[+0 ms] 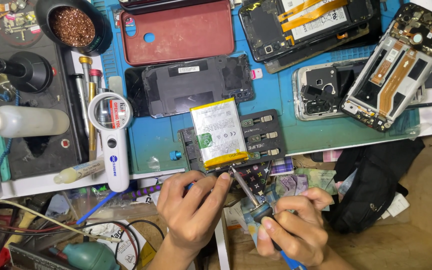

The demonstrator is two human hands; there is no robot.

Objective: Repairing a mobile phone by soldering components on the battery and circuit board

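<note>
Right hand (291,227), soldering iron (248,192) handle hidden.

The battery (219,132) in front of me is white with yellow edges and a small green square. It lies on a black board (256,140), over a blue mat (276,95). The phone cover (178,32) is dark red. The magnifier (112,135) is white. The cup (73,25) holds copper-coloured wool.
</note>
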